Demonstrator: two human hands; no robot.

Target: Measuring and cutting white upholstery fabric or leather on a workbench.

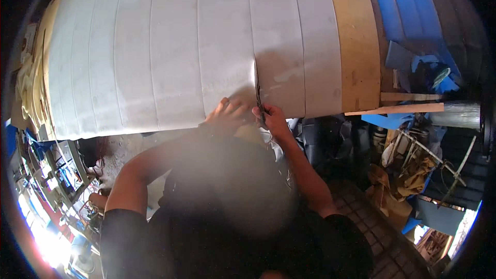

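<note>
A pale grey sheet point(170, 46), marked with long parallel lines, spreads before me across most of a wooden tabletop point(357, 46), its near edge drawn up close to my body. Bare wood shows as a tan band along the right end, and beyond that lies a blue sheet point(408, 8), also crossed by lines. Below the table's near edge, to my right, black material point(320, 137) sits bunched in glossy folds, and a wooden strip point(400, 109) juts out from the near right corner. My left hand point(227, 111) rests on the grey sheet at its near edge, fingers spread and gripping nothing — a hazy blur hides the wrist behind it. Just beside it, my right hand point(273, 118) is closed around the handles of dark, slender scissors point(259, 90), which point away from me, toward the far side of the table. The blades lie in line with one of the sheet's long lines, right of its middle — how far apart they stand, I cannot tell. A bright, narrow glint marks the sheet beside their tip.
</note>
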